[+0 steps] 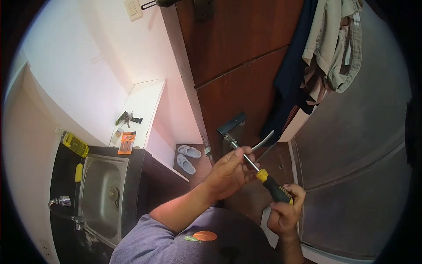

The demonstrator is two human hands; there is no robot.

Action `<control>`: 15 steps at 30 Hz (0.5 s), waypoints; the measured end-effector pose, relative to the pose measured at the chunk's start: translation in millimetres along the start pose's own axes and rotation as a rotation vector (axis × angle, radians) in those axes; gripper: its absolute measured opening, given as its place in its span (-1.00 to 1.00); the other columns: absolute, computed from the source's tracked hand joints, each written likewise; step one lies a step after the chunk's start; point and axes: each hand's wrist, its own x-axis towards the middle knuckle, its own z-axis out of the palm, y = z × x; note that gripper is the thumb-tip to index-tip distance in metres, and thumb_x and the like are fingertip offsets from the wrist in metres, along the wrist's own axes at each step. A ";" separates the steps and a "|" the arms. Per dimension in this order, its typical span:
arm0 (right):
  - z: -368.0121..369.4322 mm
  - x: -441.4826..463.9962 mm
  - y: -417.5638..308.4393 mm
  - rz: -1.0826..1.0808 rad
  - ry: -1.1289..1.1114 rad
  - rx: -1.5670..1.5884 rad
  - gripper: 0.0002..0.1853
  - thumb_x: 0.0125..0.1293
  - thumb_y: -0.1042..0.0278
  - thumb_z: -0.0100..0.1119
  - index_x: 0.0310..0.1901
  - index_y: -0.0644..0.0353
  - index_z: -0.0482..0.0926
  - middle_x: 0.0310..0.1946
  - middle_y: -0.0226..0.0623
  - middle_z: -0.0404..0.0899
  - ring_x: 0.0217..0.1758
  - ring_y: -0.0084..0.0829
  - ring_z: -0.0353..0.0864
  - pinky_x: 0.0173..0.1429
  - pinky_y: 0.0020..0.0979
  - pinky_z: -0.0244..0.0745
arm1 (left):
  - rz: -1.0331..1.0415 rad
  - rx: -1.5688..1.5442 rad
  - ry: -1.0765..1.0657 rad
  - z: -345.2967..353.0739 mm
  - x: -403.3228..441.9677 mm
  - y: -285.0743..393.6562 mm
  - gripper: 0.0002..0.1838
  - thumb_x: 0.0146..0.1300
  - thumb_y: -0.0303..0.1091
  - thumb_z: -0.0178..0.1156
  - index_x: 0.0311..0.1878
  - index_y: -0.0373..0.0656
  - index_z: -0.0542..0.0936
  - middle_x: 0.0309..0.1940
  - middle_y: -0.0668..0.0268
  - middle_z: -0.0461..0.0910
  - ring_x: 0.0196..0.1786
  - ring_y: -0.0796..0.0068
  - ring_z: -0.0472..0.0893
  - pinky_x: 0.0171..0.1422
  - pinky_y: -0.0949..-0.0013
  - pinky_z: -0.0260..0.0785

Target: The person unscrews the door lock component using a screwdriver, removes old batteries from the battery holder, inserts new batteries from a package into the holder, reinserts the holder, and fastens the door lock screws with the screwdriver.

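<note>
My right hand [286, 209] is wrapped around the black-and-yellow grip of a screwdriver [276, 188]. Its metal shaft runs up and left past the fingers of my left hand [228, 174]. Those fingers are closed around a metal door handle [265, 140], whose curved silver lever sticks out to the right. The screwdriver's tip lies near the handle's far end, beside a dark rectangular plate [231, 123]. Whether the tip sits in a screw is too small to tell. My left fingers hide part of the handle and the shaft.
A brown wooden door [237, 39] stands ahead, with clothes [338, 48] hanging at its right. On the left are a steel sink [125, 176], a faucet [63, 201], an oil bottle [75, 144], and a white ledge [151, 101] with keys [128, 118] and an orange package [127, 143]. Grey clogs [186, 164] lie on the floor.
</note>
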 end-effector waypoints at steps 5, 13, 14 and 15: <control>4.5 2.2 -17.7 0.190 0.104 0.155 -0.67 0.07 0.60 0.27 -0.10 0.10 0.52 -0.10 0.05 0.40 -0.03 -0.11 0.50 -0.01 -0.27 0.52 | 0.037 0.193 -0.018 -15.5 -0.3 7.3 -0.74 0.49 -0.19 0.03 0.10 -0.07 0.53 0.01 0.34 0.61 0.09 0.35 0.61 0.23 0.16 0.46; 4.1 -5.9 -5.3 0.029 0.008 -0.053 -0.51 0.29 0.24 0.25 0.14 0.37 0.41 0.03 0.17 0.47 0.04 -0.02 0.57 0.07 -0.17 0.49 | 0.018 0.011 0.032 -9.8 4.7 6.5 -0.79 0.50 -0.25 0.01 0.02 -0.09 0.57 -0.06 0.32 0.65 0.07 0.33 0.64 0.24 0.18 0.47; 5.0 -2.4 -7.0 0.011 0.058 -0.039 -0.49 0.30 0.23 0.25 0.15 0.40 0.39 0.02 0.17 0.49 0.02 -0.02 0.59 0.07 -0.17 0.49 | 0.016 0.066 -0.045 -25.3 6.9 7.3 -0.78 0.50 -0.24 0.02 0.04 -0.09 0.56 -0.03 0.31 0.64 0.11 0.33 0.62 0.27 0.15 0.45; 4.9 -2.5 -7.2 0.006 0.060 -0.043 -0.49 0.30 0.23 0.25 0.15 0.40 0.39 0.02 0.17 0.49 0.02 -0.02 0.59 0.07 -0.17 0.49 | 0.014 0.121 -0.122 -25.9 7.8 9.3 -0.77 0.50 -0.23 0.02 0.05 -0.09 0.55 0.00 0.31 0.63 0.15 0.32 0.60 0.30 0.12 0.43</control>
